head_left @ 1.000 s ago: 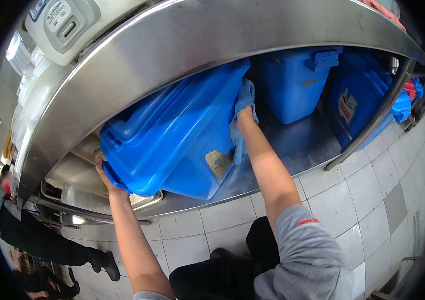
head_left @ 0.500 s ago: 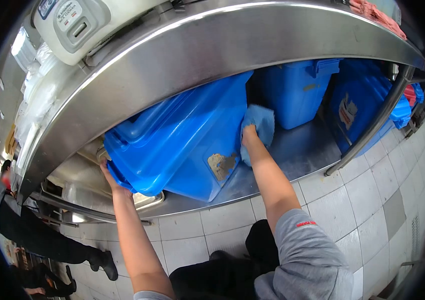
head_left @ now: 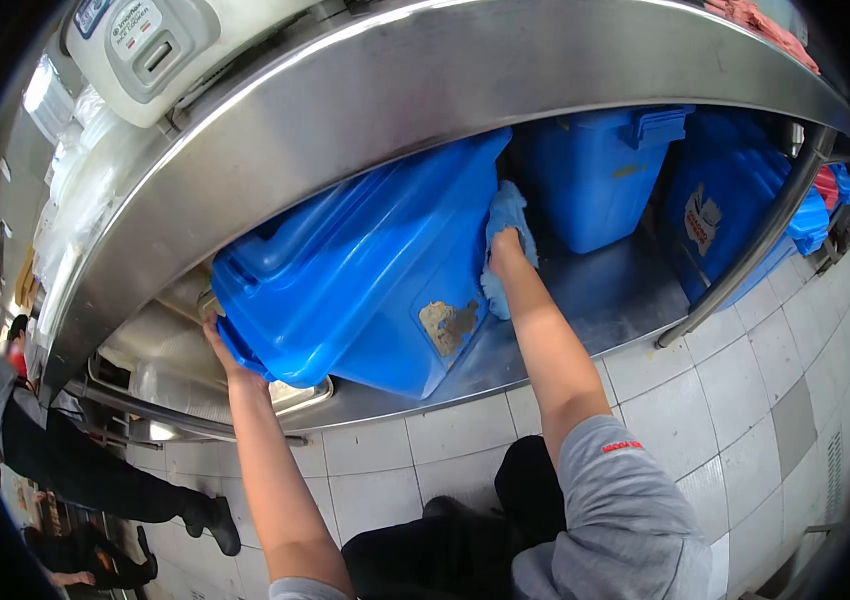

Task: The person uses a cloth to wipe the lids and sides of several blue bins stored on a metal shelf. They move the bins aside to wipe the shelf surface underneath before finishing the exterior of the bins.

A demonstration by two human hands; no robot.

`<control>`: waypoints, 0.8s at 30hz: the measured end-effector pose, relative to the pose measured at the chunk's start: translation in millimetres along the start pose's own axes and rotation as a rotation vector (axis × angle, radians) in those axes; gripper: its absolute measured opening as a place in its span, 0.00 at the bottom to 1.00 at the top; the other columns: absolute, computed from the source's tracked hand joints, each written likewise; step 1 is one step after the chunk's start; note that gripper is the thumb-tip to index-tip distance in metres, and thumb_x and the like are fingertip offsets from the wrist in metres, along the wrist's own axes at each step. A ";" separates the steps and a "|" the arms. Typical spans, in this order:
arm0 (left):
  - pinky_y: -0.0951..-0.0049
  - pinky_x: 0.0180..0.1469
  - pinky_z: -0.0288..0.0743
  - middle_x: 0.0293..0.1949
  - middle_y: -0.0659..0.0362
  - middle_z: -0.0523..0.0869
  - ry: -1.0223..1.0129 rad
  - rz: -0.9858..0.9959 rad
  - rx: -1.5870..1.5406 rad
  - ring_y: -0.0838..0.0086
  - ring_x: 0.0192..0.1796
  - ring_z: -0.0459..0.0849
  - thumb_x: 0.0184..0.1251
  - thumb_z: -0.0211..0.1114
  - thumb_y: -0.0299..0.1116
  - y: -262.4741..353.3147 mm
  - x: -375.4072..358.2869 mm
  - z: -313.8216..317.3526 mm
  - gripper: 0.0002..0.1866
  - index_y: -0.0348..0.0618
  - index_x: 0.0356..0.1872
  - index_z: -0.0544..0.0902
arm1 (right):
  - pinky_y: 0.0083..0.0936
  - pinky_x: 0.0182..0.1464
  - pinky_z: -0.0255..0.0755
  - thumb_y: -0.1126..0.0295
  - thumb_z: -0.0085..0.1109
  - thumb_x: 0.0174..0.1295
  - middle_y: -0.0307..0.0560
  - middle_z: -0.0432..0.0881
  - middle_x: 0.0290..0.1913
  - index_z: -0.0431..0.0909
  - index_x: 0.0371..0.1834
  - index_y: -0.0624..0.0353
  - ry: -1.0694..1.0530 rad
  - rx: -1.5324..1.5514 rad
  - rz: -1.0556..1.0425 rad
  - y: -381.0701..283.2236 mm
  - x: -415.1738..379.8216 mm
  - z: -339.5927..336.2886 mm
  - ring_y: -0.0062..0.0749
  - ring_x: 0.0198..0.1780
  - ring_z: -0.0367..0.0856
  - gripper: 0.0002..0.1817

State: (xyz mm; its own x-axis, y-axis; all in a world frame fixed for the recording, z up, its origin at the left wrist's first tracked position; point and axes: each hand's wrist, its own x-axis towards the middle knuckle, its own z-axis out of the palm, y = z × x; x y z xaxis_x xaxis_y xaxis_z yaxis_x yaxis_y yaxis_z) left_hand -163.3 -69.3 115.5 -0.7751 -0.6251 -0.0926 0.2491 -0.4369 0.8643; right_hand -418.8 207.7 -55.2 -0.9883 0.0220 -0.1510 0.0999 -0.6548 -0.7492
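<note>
A large blue lidded bin (head_left: 365,290) sits tilted on the steel lower shelf (head_left: 585,300), a torn label patch on its side. My left hand (head_left: 227,352) grips the bin by the edge of its lid at the left end, its fingers partly hidden behind the rim. My right hand (head_left: 507,250) is closed on a light blue cloth (head_left: 501,285), pressed against the right side of the bin; most of its fingers are hidden by the cloth.
A second blue bin (head_left: 600,175) and a third one (head_left: 725,210) stand farther right, near a metal leg (head_left: 755,245). A rice cooker (head_left: 140,45) is on the steel counter (head_left: 425,95). Another person's dark-clad leg (head_left: 95,470) shows at left.
My right hand and the cloth have shifted slightly up along the bin's side, and the cloth looks narrower. My left hand keeps its hold on the lid edge.
</note>
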 end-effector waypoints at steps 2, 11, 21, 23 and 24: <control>0.58 0.54 0.71 0.52 0.52 0.77 -0.005 -0.014 0.002 0.58 0.53 0.76 0.65 0.37 0.59 -0.6 -5.7 2.4 0.31 0.46 0.55 0.70 | 0.28 0.67 0.51 0.45 0.40 0.63 0.45 0.60 0.68 0.57 0.68 0.55 0.083 -0.023 0.164 22.2 21.0 -18.6 0.36 0.68 0.55 0.35; 0.58 0.56 0.71 0.56 0.50 0.74 -0.002 0.000 0.032 0.58 0.55 0.74 0.62 0.40 0.62 -1.9 -6.5 1.8 0.35 0.44 0.59 0.67 | 0.29 0.63 0.57 0.43 0.44 0.57 0.46 0.72 0.59 0.69 0.59 0.56 0.487 -1.095 -0.006 -53.0 -83.1 71.3 0.36 0.59 0.69 0.33; 0.61 0.56 0.70 0.54 0.51 0.75 -0.022 0.040 -0.003 0.59 0.54 0.75 0.63 0.40 0.60 -4.8 17.0 -18.5 0.33 0.43 0.58 0.68 | 0.34 0.58 0.62 0.50 0.40 0.62 0.54 0.73 0.54 0.71 0.55 0.60 0.673 -1.054 -0.427 -19.5 -99.4 66.0 0.40 0.56 0.71 0.27; 0.61 0.55 0.71 0.54 0.51 0.75 -0.027 0.044 0.004 0.59 0.54 0.75 0.63 0.40 0.60 -3.4 9.1 -9.2 0.33 0.43 0.57 0.68 | 0.35 0.57 0.62 0.51 0.40 0.63 0.56 0.72 0.53 0.70 0.55 0.61 0.620 -1.086 -0.497 -19.4 -102.1 66.3 0.42 0.55 0.71 0.27; 0.61 0.55 0.71 0.54 0.51 0.75 -0.028 0.041 0.015 0.60 0.54 0.75 0.63 0.40 0.60 -2.9 4.6 -8.0 0.33 0.43 0.57 0.68 | 0.35 0.57 0.62 0.51 0.39 0.63 0.57 0.72 0.53 0.70 0.55 0.62 0.536 -1.034 -0.437 -25.4 -92.1 60.3 0.43 0.55 0.71 0.27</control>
State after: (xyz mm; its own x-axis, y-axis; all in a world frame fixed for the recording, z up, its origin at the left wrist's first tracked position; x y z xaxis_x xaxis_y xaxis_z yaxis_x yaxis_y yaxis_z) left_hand -163.0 -76.1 108.6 -0.7806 -0.6236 -0.0435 0.2721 -0.4016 0.8745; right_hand -337.2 176.7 16.6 -0.8144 0.5528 0.1766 0.0589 0.3816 -0.9225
